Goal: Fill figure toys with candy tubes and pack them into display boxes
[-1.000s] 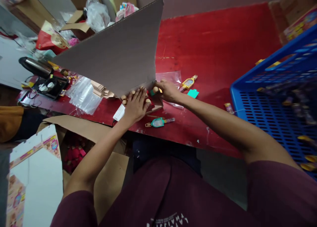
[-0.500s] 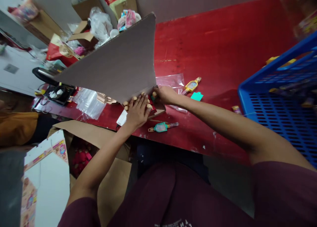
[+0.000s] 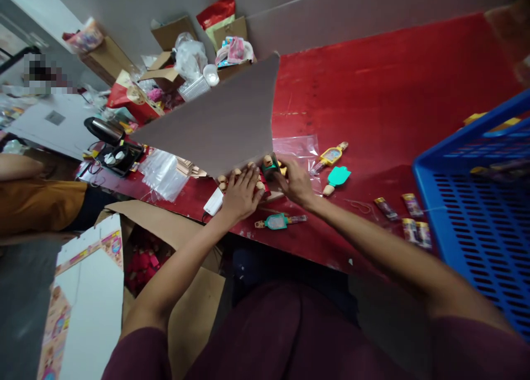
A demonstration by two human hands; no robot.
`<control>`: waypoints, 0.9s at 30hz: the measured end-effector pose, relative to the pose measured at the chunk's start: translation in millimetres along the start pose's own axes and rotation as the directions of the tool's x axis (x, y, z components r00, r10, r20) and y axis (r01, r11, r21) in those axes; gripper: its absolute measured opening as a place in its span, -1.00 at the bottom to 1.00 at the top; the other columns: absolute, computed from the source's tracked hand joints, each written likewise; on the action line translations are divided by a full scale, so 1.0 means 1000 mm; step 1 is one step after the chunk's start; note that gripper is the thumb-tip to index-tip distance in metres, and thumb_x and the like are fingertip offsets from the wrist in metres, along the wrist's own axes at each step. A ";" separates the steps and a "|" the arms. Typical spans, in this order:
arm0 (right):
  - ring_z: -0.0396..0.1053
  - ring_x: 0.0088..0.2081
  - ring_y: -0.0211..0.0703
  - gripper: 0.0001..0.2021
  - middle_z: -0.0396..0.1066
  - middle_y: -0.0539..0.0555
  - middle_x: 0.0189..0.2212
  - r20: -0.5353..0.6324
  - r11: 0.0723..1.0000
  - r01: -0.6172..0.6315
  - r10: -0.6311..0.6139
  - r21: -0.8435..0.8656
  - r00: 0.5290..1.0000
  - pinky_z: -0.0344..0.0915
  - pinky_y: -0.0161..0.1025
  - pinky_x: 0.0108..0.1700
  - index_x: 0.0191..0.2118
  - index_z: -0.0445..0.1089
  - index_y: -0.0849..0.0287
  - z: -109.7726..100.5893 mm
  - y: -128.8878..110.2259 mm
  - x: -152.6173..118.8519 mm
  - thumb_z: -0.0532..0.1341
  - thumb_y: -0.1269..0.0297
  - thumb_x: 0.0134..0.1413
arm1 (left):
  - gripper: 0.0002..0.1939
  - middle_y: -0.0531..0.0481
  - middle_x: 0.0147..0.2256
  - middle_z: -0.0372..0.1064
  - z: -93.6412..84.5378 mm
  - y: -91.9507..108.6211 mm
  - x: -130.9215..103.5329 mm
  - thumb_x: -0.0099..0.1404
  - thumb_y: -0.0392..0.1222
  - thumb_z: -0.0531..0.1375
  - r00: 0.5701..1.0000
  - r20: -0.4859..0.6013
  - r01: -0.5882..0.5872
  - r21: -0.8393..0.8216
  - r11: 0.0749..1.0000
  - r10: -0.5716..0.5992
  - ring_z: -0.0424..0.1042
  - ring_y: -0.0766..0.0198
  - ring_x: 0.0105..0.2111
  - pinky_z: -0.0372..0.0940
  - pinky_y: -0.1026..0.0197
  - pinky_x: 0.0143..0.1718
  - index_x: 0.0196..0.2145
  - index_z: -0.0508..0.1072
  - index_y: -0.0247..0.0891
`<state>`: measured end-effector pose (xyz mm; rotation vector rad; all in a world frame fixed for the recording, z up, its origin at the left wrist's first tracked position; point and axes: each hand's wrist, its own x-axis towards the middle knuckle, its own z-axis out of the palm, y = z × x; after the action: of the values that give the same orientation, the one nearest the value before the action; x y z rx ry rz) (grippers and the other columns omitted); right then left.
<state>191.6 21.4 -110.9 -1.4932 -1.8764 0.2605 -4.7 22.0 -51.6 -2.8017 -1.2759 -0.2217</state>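
My left hand [image 3: 243, 195] lies palm down, fingers stretched out, over several small tan-topped pieces [image 3: 222, 181] packed in an open cardboard box. The box's large grey-brown flap [image 3: 223, 115] stands up behind it. At the box's right end, my right hand [image 3: 297, 182] curls its fingers and thumb around a green piece with a tan top [image 3: 268, 163]; a bit of yellow shows beside it. Near the right hand lie a teal paddle-shaped toy [image 3: 338, 175] and a yellow-framed toy [image 3: 331, 156]. Another teal toy [image 3: 276, 221] lies in front of the box.
A blue plastic basket [image 3: 430, 175] stands at the right, several small tubes [image 3: 386, 207] beside it. Clear plastic bags [image 3: 165, 175] and a black device [image 3: 120, 156] lie left. Below is a carton of pink-red pieces [image 3: 144, 261]. A person in an orange top [image 3: 41, 203] is at far left.
My right hand has drawn back slightly from the box corner, showing more of the green piece. The left hand stays on the tan-topped pieces. The camera has shifted, bringing the tubes into view.
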 end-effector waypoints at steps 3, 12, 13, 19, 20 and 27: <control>0.33 -0.14 0.06 -0.68 0.40 0.25 -0.18 0.197 0.993 0.115 -0.114 0.008 0.974 0.29 -0.04 -0.11 -0.01 0.37 0.24 0.010 -0.009 -0.051 0.05 0.19 0.26 | -0.38 -0.27 0.32 -0.03 0.002 0.002 -0.001 0.43 0.02 -0.09 1.000 0.000 0.003 -0.010 1.000 -0.003 0.01 0.03 0.32 -0.21 -0.17 0.32 0.33 0.01 -0.35; 0.30 -0.08 0.13 -0.42 0.32 0.28 -0.09 0.341 0.992 0.128 -0.126 0.016 0.931 0.29 0.01 -0.06 0.19 0.22 0.23 -0.005 -0.025 -0.088 0.19 0.37 -0.02 | -0.43 -0.27 0.29 0.07 -0.007 -0.006 0.006 0.46 -0.01 -0.14 0.994 -0.106 -0.006 -0.112 0.994 -0.006 0.06 0.06 0.29 -0.09 -0.08 0.31 0.29 0.10 -0.38; 0.30 -0.09 0.10 -0.46 0.31 0.25 -0.10 0.227 0.995 0.067 -0.081 0.068 0.970 0.30 0.00 -0.08 0.15 0.23 0.21 -0.016 -0.024 -0.082 0.20 0.33 -0.01 | -0.45 -0.26 0.28 0.09 -0.008 -0.008 0.009 0.46 -0.04 -0.15 0.994 -0.112 -0.024 -0.128 0.992 0.010 0.07 0.08 0.29 -0.08 -0.07 0.31 0.29 0.11 -0.37; 0.35 -0.19 0.03 -0.60 0.36 0.13 -0.23 -0.281 0.958 -0.192 0.249 0.213 0.927 0.32 -0.03 -0.13 -0.15 0.28 0.13 -0.047 -0.013 -0.043 0.28 -0.04 0.01 | -0.47 -0.18 0.28 0.10 -0.003 -0.012 0.025 0.44 -0.15 -0.18 0.993 -0.022 -0.117 -0.185 0.976 0.115 0.10 0.11 0.25 0.04 -0.06 0.24 0.30 0.11 -0.32; 0.35 -0.19 0.03 -0.59 0.36 0.13 -0.23 -0.303 0.956 -0.192 0.256 0.223 0.918 0.31 -0.03 -0.12 -0.19 0.28 0.13 -0.043 -0.011 -0.038 0.27 -0.08 0.01 | -0.48 -0.15 0.29 0.09 -0.003 -0.012 0.026 0.44 -0.15 -0.17 0.994 -0.006 -0.112 -0.189 0.976 0.113 0.09 0.10 0.24 0.05 -0.08 0.23 0.30 0.11 -0.29; 0.32 -0.28 0.05 -0.52 0.33 0.18 -0.32 -0.193 0.963 -0.244 0.263 0.117 0.945 0.29 -0.03 -0.24 -0.28 0.25 0.15 -0.003 -0.007 -0.026 0.10 -0.25 0.07 | -0.50 -0.07 0.25 0.18 -0.003 -0.013 0.023 0.44 -0.16 -0.13 0.994 0.013 -0.106 -0.221 0.969 0.112 0.06 0.05 0.22 0.05 -0.08 0.22 0.27 0.18 -0.26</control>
<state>190.6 -5.6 -115.4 -1.6321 -1.4893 0.2941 -0.1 47.1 -44.9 -3.0589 -1.1633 -0.3434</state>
